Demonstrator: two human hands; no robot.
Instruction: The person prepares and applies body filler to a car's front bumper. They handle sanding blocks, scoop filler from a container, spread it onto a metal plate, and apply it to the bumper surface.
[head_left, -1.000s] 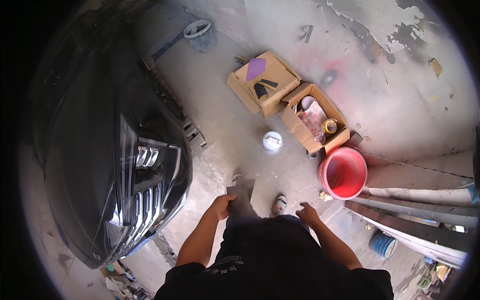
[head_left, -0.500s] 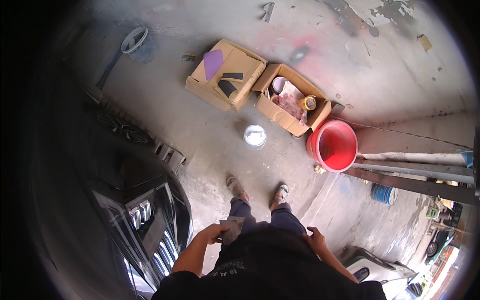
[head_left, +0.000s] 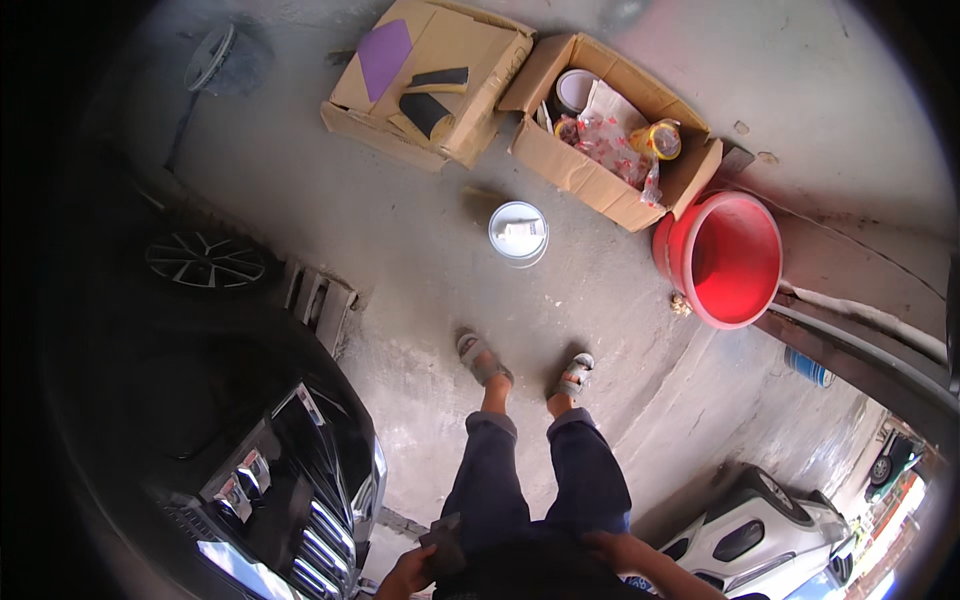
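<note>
The left hand [head_left: 406,574] hangs low at the near edge, left of the torso, its thumb to the right and its grip closed; most of the arm behind it is out of view. The right hand [head_left: 606,549] is at the top of the right thigh [head_left: 587,490], and the bend of its fingers is too indistinct to tell. The right forearm [head_left: 662,574] slants in from the near right. Both feet [head_left: 484,358] stand apart, toes pointing far.

red tub [head_left: 740,262] beside open carton [head_left: 578,172] — black car [head_left: 240,410]
</note>
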